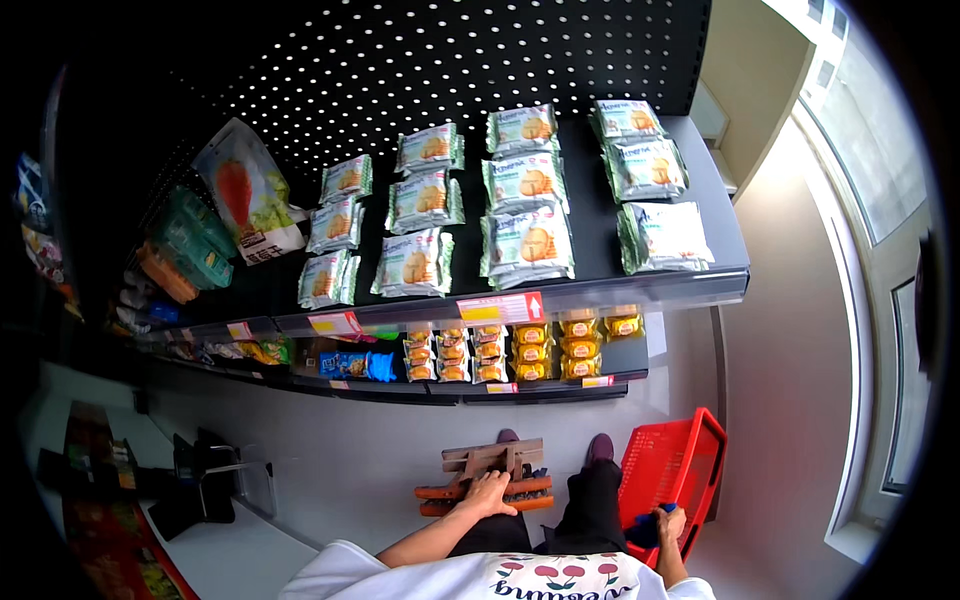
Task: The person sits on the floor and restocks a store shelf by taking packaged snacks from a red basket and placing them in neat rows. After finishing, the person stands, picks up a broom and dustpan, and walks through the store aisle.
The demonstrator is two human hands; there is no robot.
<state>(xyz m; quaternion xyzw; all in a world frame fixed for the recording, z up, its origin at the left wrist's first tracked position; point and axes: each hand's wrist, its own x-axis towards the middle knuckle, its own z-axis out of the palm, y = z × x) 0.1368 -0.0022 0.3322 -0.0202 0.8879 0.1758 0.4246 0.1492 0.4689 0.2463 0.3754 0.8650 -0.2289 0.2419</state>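
Note:
My left hand (488, 494) lies on a brown wooden-looking slatted piece (492, 458) with two orange bars, in front of my left leg. Its fingers are bent over the piece's near part; what kind of thing it is, I cannot make out. My right hand (672, 522) is closed around a dark blue handle (650, 530) at the near side of a red plastic basket (660, 465). The basket has perforated walls and is tilted beside my right leg. The handle is partly hidden by my fingers.
Ahead stands a black shelf (590, 285) bearing rows of green-white biscuit packs (528, 245). A lower shelf holds small yellow-orange packs (532, 350) and a blue bag (357, 365). At the right are a wall and a window (905, 370). A metal-framed chair (215, 475) stands far left.

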